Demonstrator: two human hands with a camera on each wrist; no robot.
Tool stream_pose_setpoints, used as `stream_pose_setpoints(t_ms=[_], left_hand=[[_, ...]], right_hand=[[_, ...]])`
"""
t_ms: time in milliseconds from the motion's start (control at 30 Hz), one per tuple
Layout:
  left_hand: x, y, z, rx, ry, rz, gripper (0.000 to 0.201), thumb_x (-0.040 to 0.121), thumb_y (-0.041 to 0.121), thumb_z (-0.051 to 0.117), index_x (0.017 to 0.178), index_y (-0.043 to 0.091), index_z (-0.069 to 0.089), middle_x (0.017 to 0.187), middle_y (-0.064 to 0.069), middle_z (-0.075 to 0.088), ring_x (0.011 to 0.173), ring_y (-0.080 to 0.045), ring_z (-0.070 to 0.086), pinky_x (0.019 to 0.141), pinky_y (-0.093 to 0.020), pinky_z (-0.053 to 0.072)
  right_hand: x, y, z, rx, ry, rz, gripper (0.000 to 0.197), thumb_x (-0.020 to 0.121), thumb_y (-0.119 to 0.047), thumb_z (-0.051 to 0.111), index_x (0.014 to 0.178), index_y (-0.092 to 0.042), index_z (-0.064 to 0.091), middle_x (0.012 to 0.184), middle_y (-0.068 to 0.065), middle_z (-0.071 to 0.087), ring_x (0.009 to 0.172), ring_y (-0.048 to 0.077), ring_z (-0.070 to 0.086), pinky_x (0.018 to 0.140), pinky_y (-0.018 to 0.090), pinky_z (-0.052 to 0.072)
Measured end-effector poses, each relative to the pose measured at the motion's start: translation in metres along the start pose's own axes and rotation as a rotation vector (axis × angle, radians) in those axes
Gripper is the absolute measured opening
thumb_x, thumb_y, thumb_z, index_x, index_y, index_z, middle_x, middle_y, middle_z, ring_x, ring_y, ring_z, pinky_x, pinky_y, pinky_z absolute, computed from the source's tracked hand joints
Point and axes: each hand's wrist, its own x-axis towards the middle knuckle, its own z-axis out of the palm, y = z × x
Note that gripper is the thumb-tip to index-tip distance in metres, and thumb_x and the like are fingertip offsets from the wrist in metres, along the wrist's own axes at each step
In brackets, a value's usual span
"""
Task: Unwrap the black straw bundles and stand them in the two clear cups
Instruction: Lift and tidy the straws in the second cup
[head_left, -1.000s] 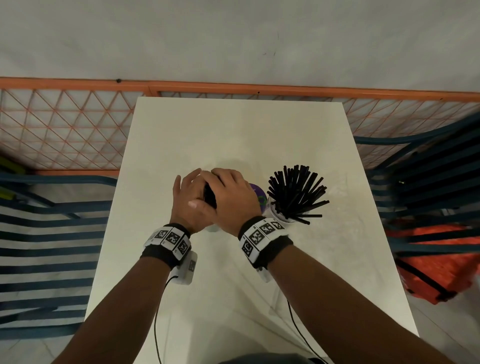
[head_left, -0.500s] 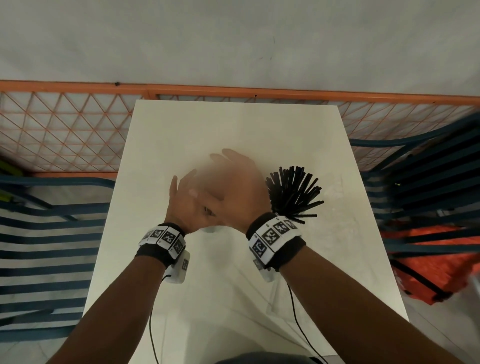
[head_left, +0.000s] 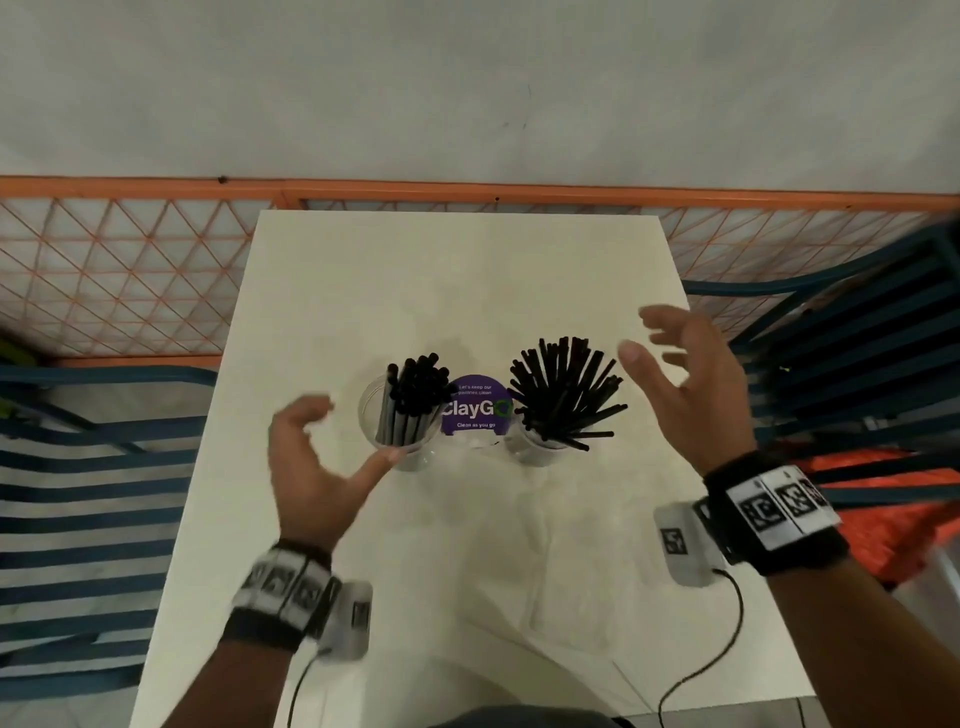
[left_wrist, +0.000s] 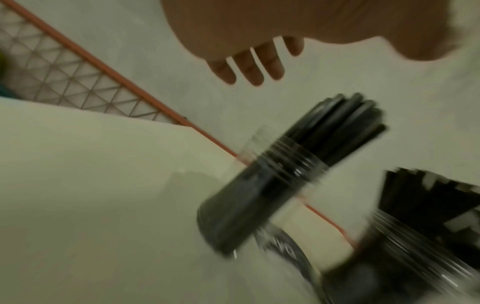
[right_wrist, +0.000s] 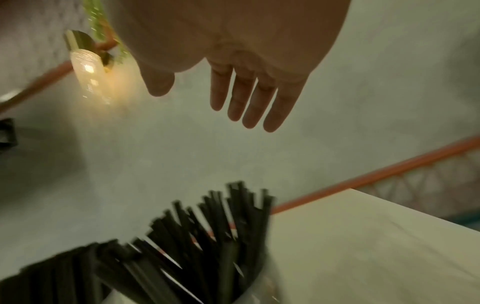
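Note:
Two clear cups stand side by side mid-table. The left cup (head_left: 387, 415) holds black straws (head_left: 413, 395) leaning together as a tight bunch; the same bunch (left_wrist: 324, 139) shows blurred in the left wrist view. The right cup (head_left: 535, 449) holds black straws (head_left: 566, 397) fanned out loosely, also seen as a spread of straws (right_wrist: 207, 236) in the right wrist view. My left hand (head_left: 317, 462) hovers open just left of the left cup, thumb tip near its rim. My right hand (head_left: 680, 384) is open and raised to the right of the fanned straws, holding nothing.
A purple round ClayGo sign (head_left: 475, 408) stands between the cups. The white table (head_left: 467, 291) is flanked by blue slatted chairs (head_left: 88, 493) on both sides. An orange mesh fence (head_left: 104, 270) runs behind it. An orange bag (head_left: 893, 514) sits at the right.
Both hands were together over the left cup, covering the straws. They have pulled apart, the left to the left and the right far to the right, leaving the straws standing in the cup.

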Motion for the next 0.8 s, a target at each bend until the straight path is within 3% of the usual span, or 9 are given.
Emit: stream_pose_setpoints(t_ms=[33,100,200,300,400,533,633,733,800], left_hand=[[-0.020,0.008,0.001,0.008,0.000,0.020,0.072,0.068,0.066,0.073,0.112,0.012,0.054,0.107,-0.007,0.062,0.097,-0.025,0.060,0.084,-0.049,0.050],[-0.056,0.030,0.013,-0.030,-0.226,0.039,0.061,0.074,0.070,0.066,0.110,0.022,0.058,0.098,0.004,0.066,0.088,-0.011,0.062,0.077,-0.041,0.052],[-0.075,0.052,0.052,-0.066,-0.611,-0.016,0.102,0.064,0.068,0.078,0.147,0.030,0.032,0.139,0.013,0.051,0.123,-0.002,0.052,0.102,-0.026,0.045],[-0.053,0.060,0.096,-0.124,-0.573,-0.136,0.131,0.053,0.066,0.085,0.152,0.035,0.005,0.159,0.016,0.020,0.145,-0.004,0.026,0.117,-0.033,0.029],[-0.019,0.060,0.134,-0.062,-0.560,-0.135,0.143,0.048,0.066,0.088,0.156,0.025,0.004,0.161,0.007,0.027,0.146,-0.010,0.028,0.118,-0.037,0.029],[0.016,0.061,0.166,0.019,-0.644,0.020,0.120,0.044,0.074,0.085,0.142,0.018,0.044,0.131,0.006,0.057,0.124,-0.019,0.055,0.103,-0.049,0.046],[0.025,0.066,0.178,0.157,-0.707,0.181,0.119,0.052,0.075,0.080,0.149,0.021,0.034,0.147,-0.002,0.047,0.139,-0.027,0.041,0.110,-0.056,0.036],[0.021,0.080,0.180,0.251,-0.686,0.293,0.113,0.063,0.072,0.067,0.151,0.011,0.031,0.155,-0.014,0.036,0.147,-0.033,0.023,0.120,-0.055,0.014],[0.021,0.088,0.181,0.290,-0.675,0.324,0.107,0.066,0.064,0.073,0.150,0.010,0.033,0.154,-0.011,0.039,0.148,-0.031,0.021,0.120,-0.055,0.016]], right_hand=[[-0.006,0.015,-0.007,0.004,-0.025,0.048,0.059,0.083,-0.066,0.055,0.127,-0.026,0.053,0.126,-0.008,0.058,0.109,0.004,0.057,0.092,0.038,0.053],[-0.018,0.039,-0.017,0.030,-0.122,0.131,0.075,0.077,-0.071,0.059,0.136,-0.028,0.045,0.134,-0.012,0.054,0.116,0.002,0.054,0.098,0.039,0.050],[-0.029,0.061,-0.016,0.007,-0.331,0.150,0.117,0.055,-0.078,0.072,0.150,-0.030,0.024,0.149,-0.010,0.039,0.128,0.004,0.045,0.103,0.033,0.041],[-0.033,0.069,0.002,-0.111,-0.487,0.140,0.140,0.043,-0.075,0.080,0.153,-0.035,0.003,0.156,-0.009,0.026,0.139,0.008,0.034,0.107,0.038,0.039],[-0.029,0.079,0.019,-0.146,-0.535,0.164,0.151,0.037,-0.077,0.080,0.153,-0.034,-0.007,0.162,-0.007,0.016,0.147,0.015,0.022,0.115,0.046,0.033],[-0.016,0.084,0.035,-0.062,-0.579,0.200,0.154,0.040,-0.067,0.087,0.153,-0.031,-0.011,0.164,-0.005,0.010,0.149,0.014,0.017,0.119,0.041,0.026],[-0.007,0.078,0.045,0.048,-0.572,0.188,0.151,0.042,-0.063,0.088,0.154,-0.031,-0.008,0.160,-0.005,0.026,0.145,0.017,0.028,0.120,0.043,0.025],[-0.003,0.074,0.052,0.028,-0.522,0.118,0.137,0.049,-0.066,0.083,0.155,-0.024,0.007,0.154,-0.008,0.037,0.143,0.012,0.030,0.123,0.041,0.008],[-0.004,0.070,0.056,-0.104,-0.412,0.065,0.124,0.048,-0.085,0.068,0.150,-0.028,0.025,0.146,-0.009,0.047,0.136,0.015,0.038,0.118,0.040,0.020]])
